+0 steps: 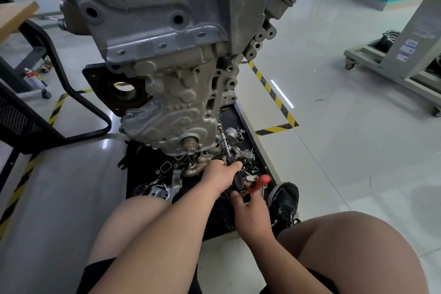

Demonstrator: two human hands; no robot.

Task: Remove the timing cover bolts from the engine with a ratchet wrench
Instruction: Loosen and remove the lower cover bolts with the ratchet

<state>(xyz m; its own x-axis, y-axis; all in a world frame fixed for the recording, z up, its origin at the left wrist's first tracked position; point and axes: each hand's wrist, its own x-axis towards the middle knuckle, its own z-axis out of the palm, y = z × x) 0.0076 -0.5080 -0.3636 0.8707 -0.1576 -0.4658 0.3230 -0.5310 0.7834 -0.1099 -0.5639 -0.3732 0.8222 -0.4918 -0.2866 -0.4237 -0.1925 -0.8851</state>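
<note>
Extension bar [225,147] is the thing to watch. Its long axis runs from the lower right edge of the timing cover [171,112] down toward the person, leaning a little to the right, and it ends at the ratchet wrench [236,180] below the cover. The upper tip of the bar sits against the right flank of the cover, where a bolt should be, but the bolt itself is too small and dark to make out. The left hand [220,174] is the nearer one to the cover. Its fingers are curled round the lower end of the bar, just where it meets the wrench. The right hand [250,209] is further from the cover, below and to the right of the left one. It grips the wrench handle, whose orange grip [262,179] sticks out to the right (this part is blurred). The next move, I think, is a swing of the handle around the axis of the bar, so the left hand must keep the bar straight on the bolt. Loose parts [247,155] lie just right of the bar, below the cover, close to where the handle would pass.
</note>
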